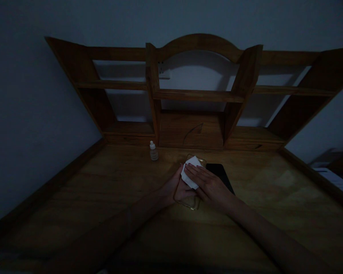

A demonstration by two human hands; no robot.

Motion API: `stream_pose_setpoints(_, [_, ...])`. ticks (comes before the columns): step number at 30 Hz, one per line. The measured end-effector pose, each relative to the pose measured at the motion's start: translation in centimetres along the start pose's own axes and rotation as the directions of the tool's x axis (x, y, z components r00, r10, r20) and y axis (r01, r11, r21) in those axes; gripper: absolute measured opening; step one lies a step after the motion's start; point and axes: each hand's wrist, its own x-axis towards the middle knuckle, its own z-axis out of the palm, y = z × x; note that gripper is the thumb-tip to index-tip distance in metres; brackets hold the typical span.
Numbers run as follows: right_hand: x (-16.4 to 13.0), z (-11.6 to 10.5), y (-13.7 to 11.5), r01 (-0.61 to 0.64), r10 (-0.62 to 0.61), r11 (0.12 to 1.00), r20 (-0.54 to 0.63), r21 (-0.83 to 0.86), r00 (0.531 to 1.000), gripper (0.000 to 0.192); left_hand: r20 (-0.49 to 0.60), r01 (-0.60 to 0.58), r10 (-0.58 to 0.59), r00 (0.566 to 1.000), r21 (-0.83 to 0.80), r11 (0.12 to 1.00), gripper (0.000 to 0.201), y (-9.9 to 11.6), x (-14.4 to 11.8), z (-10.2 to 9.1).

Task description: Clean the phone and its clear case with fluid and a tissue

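Note:
In the middle of the wooden desk, my left hand [174, 189] grips a clear phone case [190, 203] by its left side. The case has a yellowish rim, and its centre is covered. A folded white tissue [188, 179] lies over it, pressed down by the flat fingers of my right hand [213, 186]. Just right of the case is a black phone-like slab [220, 172], partly hidden behind my right hand. A small dropper bottle [153, 153] with a white cap stands upright to the left, beyond my left hand.
A wooden shelf unit [198, 95] with an arched top spans the back of the desk [108, 182]. Behind it, a wall socket [163, 71] shows. White papers [333, 179] lie at the right, past the desk's raised edge. The room is dim.

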Motion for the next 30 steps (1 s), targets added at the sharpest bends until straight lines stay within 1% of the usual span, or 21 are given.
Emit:
stream_pose_setpoints(2, [0.0,-0.1,0.0,-0.004,0.004,1.0,-0.017,-0.005,1.0,0.07,-0.024,0.014,-0.014,1.0,0.017,1.0,0.066,0.2,-0.4,0.4])
stream_pose_setpoints(4, [0.1,-0.3,0.1,-0.016,0.016,1.0,-0.025,-0.014,1.0,0.069,-0.012,0.039,-0.038,0.999,0.035,0.999,0.067,0.4,-0.8,0.7])
stream_pose_setpoints(8, [0.0,-0.6,0.4,-0.075,0.073,0.996,-0.06,-0.037,0.996,0.066,0.109,0.036,-0.044,0.993,0.069,0.997,0.076,0.7,-1.5,1.3])
stream_pose_setpoints(10, [-0.1,-0.6,0.6,-0.099,0.096,0.995,-0.086,-0.03,0.992,0.066,0.131,0.049,-0.06,0.99,0.086,0.995,0.084,0.8,-1.5,1.3])
stream_pose_setpoints(12, [-0.2,-0.5,0.6,-0.111,0.109,0.994,-0.101,-0.019,0.989,0.067,0.119,0.074,-0.084,0.989,0.086,0.994,0.088,0.7,-1.3,1.1])
stream_pose_setpoints(15, [-0.2,-0.3,0.6,-0.125,0.123,0.992,-0.099,-0.014,0.987,0.068,0.09,0.102,-0.107,0.99,0.053,0.993,0.087,0.6,-0.8,0.8])
stream_pose_setpoints(18, [-0.2,-0.2,0.7,-0.118,0.118,0.993,-0.092,0.001,0.989,0.069,0.057,0.109,-0.111,0.992,0.037,0.993,0.088,0.6,-0.7,0.9])
stream_pose_setpoints(22, [-0.2,0.1,1.2,-0.072,0.078,0.996,-0.106,0.059,0.991,0.073,0.034,0.113,-0.114,0.993,0.032,0.993,0.092,0.5,-0.7,0.9])
stream_pose_setpoints(25, [-0.4,0.6,1.1,-0.035,0.049,0.99,-0.098,0.138,0.994,0.075,0.046,0.103,-0.101,0.994,-0.033,0.994,0.081,0.3,-0.5,0.3])
stream_pose_setpoints(27, [-0.5,0.6,0.7,-0.034,0.057,0.976,-0.104,0.217,0.993,0.076,0.065,0.096,-0.092,0.994,-0.067,0.993,0.073,0.2,-0.4,0.0])
stream_pose_setpoints(28, [-0.6,0.5,0.5,-0.043,0.079,0.966,-0.133,0.256,0.988,0.075,0.073,0.096,-0.091,0.993,-0.068,0.993,0.072,0.2,-0.4,-0.1])
stream_pose_setpoints(30, [-0.9,-0.1,0.1,-0.074,0.156,0.95,-0.255,0.302,0.954,0.073,0.077,0.095,-0.091,0.993,-0.05,0.994,0.074,0.3,-0.5,0.0])
